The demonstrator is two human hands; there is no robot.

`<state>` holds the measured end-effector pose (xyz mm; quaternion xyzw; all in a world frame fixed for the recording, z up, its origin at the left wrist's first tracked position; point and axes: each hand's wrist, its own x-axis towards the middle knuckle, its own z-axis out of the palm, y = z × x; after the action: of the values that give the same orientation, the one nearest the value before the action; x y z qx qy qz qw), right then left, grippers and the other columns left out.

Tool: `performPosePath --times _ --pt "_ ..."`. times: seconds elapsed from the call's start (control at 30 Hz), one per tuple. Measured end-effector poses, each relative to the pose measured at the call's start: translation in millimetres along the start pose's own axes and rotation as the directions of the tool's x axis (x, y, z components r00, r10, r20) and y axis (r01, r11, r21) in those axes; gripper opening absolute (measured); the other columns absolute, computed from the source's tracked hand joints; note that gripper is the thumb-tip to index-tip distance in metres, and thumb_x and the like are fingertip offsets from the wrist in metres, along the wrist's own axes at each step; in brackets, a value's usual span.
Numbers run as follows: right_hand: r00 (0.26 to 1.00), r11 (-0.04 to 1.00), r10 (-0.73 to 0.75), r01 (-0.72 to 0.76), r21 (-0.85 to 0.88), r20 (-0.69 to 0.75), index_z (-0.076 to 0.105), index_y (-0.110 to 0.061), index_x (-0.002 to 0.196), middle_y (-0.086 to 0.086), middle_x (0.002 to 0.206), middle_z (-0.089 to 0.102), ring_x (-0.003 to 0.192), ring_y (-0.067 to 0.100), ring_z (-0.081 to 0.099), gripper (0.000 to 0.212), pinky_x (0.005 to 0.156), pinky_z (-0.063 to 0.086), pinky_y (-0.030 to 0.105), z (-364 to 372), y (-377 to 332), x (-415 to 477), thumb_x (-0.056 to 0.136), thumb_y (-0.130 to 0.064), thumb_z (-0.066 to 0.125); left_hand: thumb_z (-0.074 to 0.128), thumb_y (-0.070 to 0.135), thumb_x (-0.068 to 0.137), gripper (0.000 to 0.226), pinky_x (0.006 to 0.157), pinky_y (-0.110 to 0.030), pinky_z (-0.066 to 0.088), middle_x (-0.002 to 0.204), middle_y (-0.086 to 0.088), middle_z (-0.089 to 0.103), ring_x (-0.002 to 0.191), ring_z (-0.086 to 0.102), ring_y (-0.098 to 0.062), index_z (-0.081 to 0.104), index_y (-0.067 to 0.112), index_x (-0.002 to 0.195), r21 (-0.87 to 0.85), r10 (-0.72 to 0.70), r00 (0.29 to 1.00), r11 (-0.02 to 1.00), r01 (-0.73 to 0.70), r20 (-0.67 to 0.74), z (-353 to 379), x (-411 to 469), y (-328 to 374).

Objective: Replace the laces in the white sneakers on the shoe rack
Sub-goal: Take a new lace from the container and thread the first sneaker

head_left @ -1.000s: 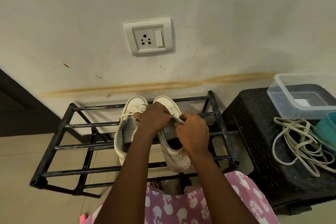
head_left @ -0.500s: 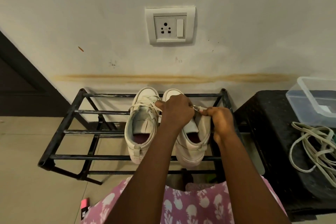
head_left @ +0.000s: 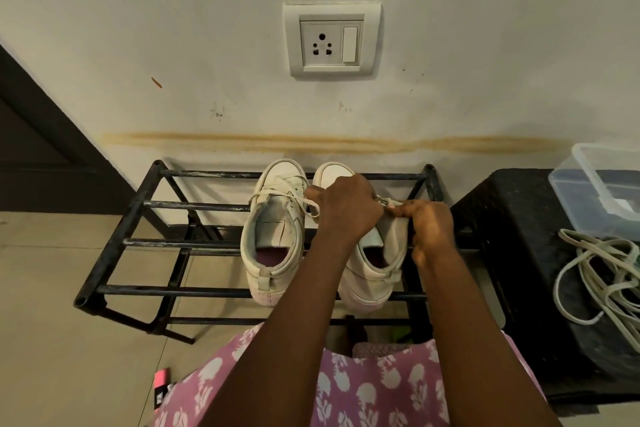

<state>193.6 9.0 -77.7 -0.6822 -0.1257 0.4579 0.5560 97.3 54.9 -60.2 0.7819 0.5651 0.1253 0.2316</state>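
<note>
My left hand [head_left: 346,208] pinches the lace [head_left: 382,200] of the right sneaker [head_left: 367,274], my right hand [head_left: 431,229] grips its collar; a hard tug could drag it off the shoe rack [head_left: 221,291].

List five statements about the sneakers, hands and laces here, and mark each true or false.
1. The left sneaker and right sneaker stand on the rack. True.
2. Both hands work on the left sneaker. False: the left hand pinches the lace of the right sneaker, and the right hand grips that sneaker.
3. The left sneaker is laced. True.
4. Loose laces lie on the floor. False: the loose laces lie on the stool.
5. A socket sits on the wall above the rack. True.
</note>
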Motion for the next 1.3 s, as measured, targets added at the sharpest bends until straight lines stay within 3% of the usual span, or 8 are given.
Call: performPosePath --times 0.27,0.4,0.63,0.83,0.93,1.07,1.2,1.3 --pt "0.999 0.999 -0.050 0.050 -0.009 0.005 0.065 -0.004 0.073 0.012 0.075 0.063 0.070 0.023 0.059 0.016 0.059 0.047 0.028 -1.7 0.7 -0.7 0.077 0.010 0.058 0.052 0.017 0.077 0.018 0.090 -0.046 0.038 0.062 0.002 0.044 0.079 0.052 -0.024 0.069 0.013 0.082 0.061 0.013 1.000 0.998 -0.015 0.022 -2.8 -1.1 2.0" --pt "0.998 0.998 -0.062 0.062 -0.024 0.017 0.065 -0.004 0.073 0.012 0.075 0.062 0.068 0.021 0.058 0.017 0.059 0.048 0.028 -1.3 0.9 -0.8 0.077 0.010 0.057 0.050 0.018 0.079 0.016 0.092 -0.046 0.036 0.061 0.001 0.039 0.074 0.045 -0.024 0.047 0.015 0.063 0.096 -0.012 1.000 0.995 0.012 0.001 -4.3 -6.0 4.9" --pt "0.998 0.995 -0.063 0.063 -0.075 0.001 0.069 0.001 0.084 0.017 0.086 0.066 0.077 0.027 0.062 0.013 0.060 0.050 0.030 -2.4 0.3 -2.7 0.074 0.005 0.062 0.051 0.019 0.081 0.021 0.087 -0.042 0.033 0.079 -0.006 0.056 0.086 0.054 -0.026 0.068 0.010 0.090 0.051 -0.014 1.000 0.999 0.013 0.011 -3.2 -6.4 4.2" --pt "0.983 0.999 0.054 -0.053 -0.009 0.173 0.066 -0.011 0.083 0.004 0.079 0.067 0.074 0.019 0.062 0.019 0.066 0.048 0.031 -3.3 -3.2 -7.7 0.091 -0.025 0.056 0.053 0.019 0.081 0.026 0.091 -0.039 0.043 0.095 -0.009 0.069 0.097 0.059 -0.028 0.074 0.014 0.096 -0.018 -0.016 0.999 1.000 0.017 0.029 -6.0 -2.1 -11.9" --pt "0.982 0.994 0.106 -0.103 -0.027 0.156 0.068 -0.008 0.080 0.007 0.077 0.066 0.073 0.021 0.060 0.018 0.066 0.050 0.033 -0.2 -1.9 -5.2 0.089 -0.008 0.052 0.054 0.021 0.086 0.027 0.076 -0.029 0.033 0.105 -0.007 0.069 0.104 0.058 -0.025 0.073 0.017 0.104 -0.001 0.019 0.999 1.000 -0.019 0.029 -7.9 -3.4 -13.7" --pt "0.969 0.985 0.175 -0.175 -0.016 0.175 0.067 -0.006 0.076 0.013 0.080 0.064 0.076 0.026 0.059 0.027 0.077 0.052 0.038 6.1 -4.0 -4.2 0.087 0.006 0.045 0.055 0.024 0.086 0.026 0.084 -0.032 0.031 0.109 -0.003 0.068 0.109 0.056 -0.024 0.072 0.024 0.105 0.004 0.016 1.000 1.000 -0.016 0.017 -8.5 -3.3 -15.7" --pt "0.978 0.987 0.155 -0.160 0.024 0.138 0.060 -0.002 0.067 0.011 0.063 0.057 0.061 0.020 0.054 0.029 0.056 0.050 0.030 16.0 -7.9 -8.7 0.089 0.008 0.044 0.055 0.024 0.087 0.025 0.078 -0.028 0.028 0.111 -0.002 0.068 0.110 0.055 -0.023 0.071 0.024 0.106 0.024 0.039 0.999 0.999 -0.039 0.001 -11.9 -2.4 -16.0" --pt "0.978 0.984 0.149 -0.161 0.075 0.143 0.055 -0.002 0.061 0.004 0.041 0.054 0.057 0.018 0.050 0.037 0.047 0.046 0.025 23.5 -7.9 -11.8 0.091 0.010 0.036 0.057 0.025 0.085 0.021 0.085 -0.033 0.030 0.104 -0.001 0.069 0.108 0.056 -0.023 0.072 0.027 0.100 0.052 0.038 0.999 0.998 -0.037 -0.035 -14.7 2.0 -18.2"
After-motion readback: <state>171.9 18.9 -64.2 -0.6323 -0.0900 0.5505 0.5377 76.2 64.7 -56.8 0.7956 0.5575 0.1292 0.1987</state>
